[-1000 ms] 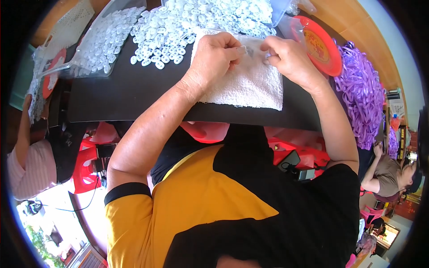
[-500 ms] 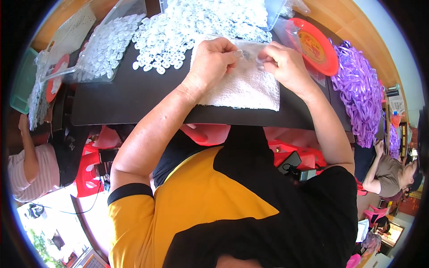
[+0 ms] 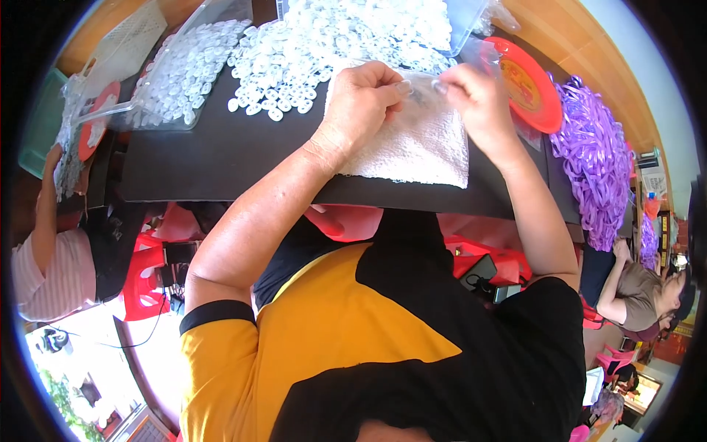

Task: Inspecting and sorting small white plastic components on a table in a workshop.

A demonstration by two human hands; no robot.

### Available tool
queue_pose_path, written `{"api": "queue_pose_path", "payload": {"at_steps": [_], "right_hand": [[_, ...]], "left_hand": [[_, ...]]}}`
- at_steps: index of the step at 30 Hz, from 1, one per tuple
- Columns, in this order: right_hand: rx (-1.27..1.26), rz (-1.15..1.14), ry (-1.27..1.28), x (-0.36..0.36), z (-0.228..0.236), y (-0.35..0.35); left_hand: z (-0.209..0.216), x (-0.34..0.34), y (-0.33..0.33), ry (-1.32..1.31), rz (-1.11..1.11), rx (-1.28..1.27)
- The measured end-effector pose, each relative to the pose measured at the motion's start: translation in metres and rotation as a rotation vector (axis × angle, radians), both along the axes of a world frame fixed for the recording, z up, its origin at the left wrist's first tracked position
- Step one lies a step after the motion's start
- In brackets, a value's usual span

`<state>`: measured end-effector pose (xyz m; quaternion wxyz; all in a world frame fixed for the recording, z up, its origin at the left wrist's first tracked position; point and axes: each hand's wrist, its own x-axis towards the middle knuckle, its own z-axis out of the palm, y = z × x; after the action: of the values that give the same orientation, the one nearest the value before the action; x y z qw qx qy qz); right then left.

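Observation:
My left hand (image 3: 361, 103) is closed in a pinch over a white terry cloth (image 3: 416, 158) laid on the dark table. Thumb and forefinger meet on something too small to make out. To its right, my right hand (image 3: 480, 107) also has its fingertips pressed together, slightly blurred, and what they hold cannot be seen clearly. A greyish, see-through patch lies on the cloth between the two hands. Just beyond them spreads a heap of small white oval plastic pieces (image 3: 283, 66) with holes in them.
A clear bin (image 3: 158, 121) of similar pieces lies on its side at the left. On the right are a red round plate (image 3: 545, 110), a crumpled clear bag (image 3: 482, 55) and a pile of purple ribbon strips (image 3: 593, 162). Other people sit at both sides.
My right hand has moved a little up and to the right, widening the gap between the hands. My left hand stays pinched. The whole view has shifted slightly.

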<state>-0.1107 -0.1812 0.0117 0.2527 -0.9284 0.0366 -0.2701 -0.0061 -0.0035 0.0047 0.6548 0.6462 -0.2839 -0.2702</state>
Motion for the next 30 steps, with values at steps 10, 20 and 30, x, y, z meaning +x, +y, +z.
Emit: {"api": "queue_pose_path", "payload": {"at_steps": [10, 20, 30], "right_hand": [[0.732, 0.045, 0.018, 0.017, 0.020, 0.035], [0.727, 0.043, -0.027, 0.020, 0.016, 0.040], [0.706, 0.108, -0.001, 0.020, 0.013, 0.045]], "left_hand": [[0.003, 0.001, 0.003, 0.128, 0.074, -0.143], [0.002, 0.001, 0.003, 0.087, 0.094, -0.118], [0.000, 0.000, 0.002, 0.021, 0.062, -0.134]]}}
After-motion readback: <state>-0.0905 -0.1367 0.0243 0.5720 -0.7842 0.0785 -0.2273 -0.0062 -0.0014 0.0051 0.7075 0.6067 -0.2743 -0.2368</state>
